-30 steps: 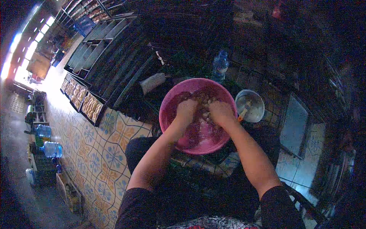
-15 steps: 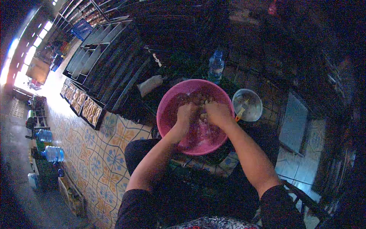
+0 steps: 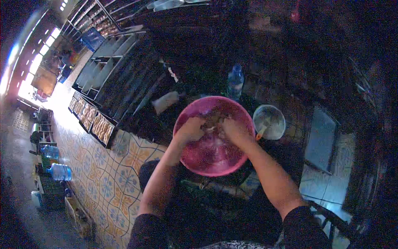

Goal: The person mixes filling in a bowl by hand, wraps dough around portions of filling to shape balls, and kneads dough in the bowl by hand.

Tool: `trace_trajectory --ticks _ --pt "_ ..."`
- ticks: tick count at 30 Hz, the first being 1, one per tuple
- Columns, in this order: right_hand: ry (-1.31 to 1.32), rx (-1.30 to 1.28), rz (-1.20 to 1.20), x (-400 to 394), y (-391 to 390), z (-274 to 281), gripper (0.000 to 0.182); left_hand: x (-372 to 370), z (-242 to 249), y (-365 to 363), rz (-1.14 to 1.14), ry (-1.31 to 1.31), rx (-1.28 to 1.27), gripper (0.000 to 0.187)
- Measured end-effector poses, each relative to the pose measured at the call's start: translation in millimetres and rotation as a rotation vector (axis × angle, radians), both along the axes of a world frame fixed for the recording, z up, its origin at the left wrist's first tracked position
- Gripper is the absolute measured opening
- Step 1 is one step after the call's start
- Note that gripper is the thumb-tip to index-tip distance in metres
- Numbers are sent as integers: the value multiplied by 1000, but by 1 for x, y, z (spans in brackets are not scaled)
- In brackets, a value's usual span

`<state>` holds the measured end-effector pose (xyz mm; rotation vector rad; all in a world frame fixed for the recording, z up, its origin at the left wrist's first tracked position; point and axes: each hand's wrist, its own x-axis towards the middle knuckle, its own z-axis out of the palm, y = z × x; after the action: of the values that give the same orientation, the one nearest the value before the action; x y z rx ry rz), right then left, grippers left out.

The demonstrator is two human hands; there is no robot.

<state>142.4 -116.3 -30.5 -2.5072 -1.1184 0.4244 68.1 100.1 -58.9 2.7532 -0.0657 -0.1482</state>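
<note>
A round pink basin (image 3: 213, 162) sits in front of my knees, with a lumpy brownish mixture (image 3: 214, 121) gathered toward its far side. Both hands are inside it. My left hand (image 3: 191, 128) is closed at the left of the lumps, its fingers curled into them. On the other side, my right hand (image 3: 233, 129) is also closed, its fingers bent around part of the mixture. The fingertips are partly hidden, and dim light hides what exactly the lumps are. Whitish smears show on the basin's near inner wall.
A pale bowl (image 3: 278, 120) holding an orange-handled tool (image 3: 261, 132) stands right of the basin. Behind are a plastic water bottle (image 3: 235, 81) and a pale bag (image 3: 166, 102). Trays of pale shaped pieces (image 3: 102, 128) lie by dark racks; large water jugs (image 3: 61, 172) are farther left.
My left hand has shifted left within the basin, widening the gap between the hands. The whole scene sits slightly lower in view as the head camera tilts.
</note>
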Motion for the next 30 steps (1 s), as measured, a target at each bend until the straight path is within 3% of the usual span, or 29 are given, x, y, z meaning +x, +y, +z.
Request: trace_trajectory --ticks 4,6,7,11,13,15,17,19,22,24,28,30 --pt "105 179 153 -3 4 -1 35 0 16 -1 -111 18 -230 40" --pt "-171 286 233 -8 8 -12 39 -3 34 -1 -132 48 -237 36" --pt "-178 288 232 -6 9 -15 39 -4 41 -1 -146 91 -255 32" --pt "2 -18 124 -3 10 -31 37 -7 60 -2 -98 145 -315 29" --pt "50 -91 100 -6 14 -17 37 -9 63 -7 13 -5 -421 27" --pt "179 -54 -15 -12 13 6 33 -6 58 -11 71 -52 -374 26" --pt "88 2 -7 -5 9 -20 30 2 50 -17 132 -91 -330 26" --pt "25 55 15 -11 10 -27 28 2 37 -20 139 -159 -396 28" --pt "188 98 36 5 15 -5 23 1 30 -23 163 -111 -570 30" --pt "366 258 -98 4 15 -4 19 2 37 -27 233 -35 -575 27" --pt "250 449 -162 6 12 -8 16 5 34 -22 207 -84 -508 27" --pt "312 426 -184 7 11 5 17 9 27 -20 206 -30 -659 27"
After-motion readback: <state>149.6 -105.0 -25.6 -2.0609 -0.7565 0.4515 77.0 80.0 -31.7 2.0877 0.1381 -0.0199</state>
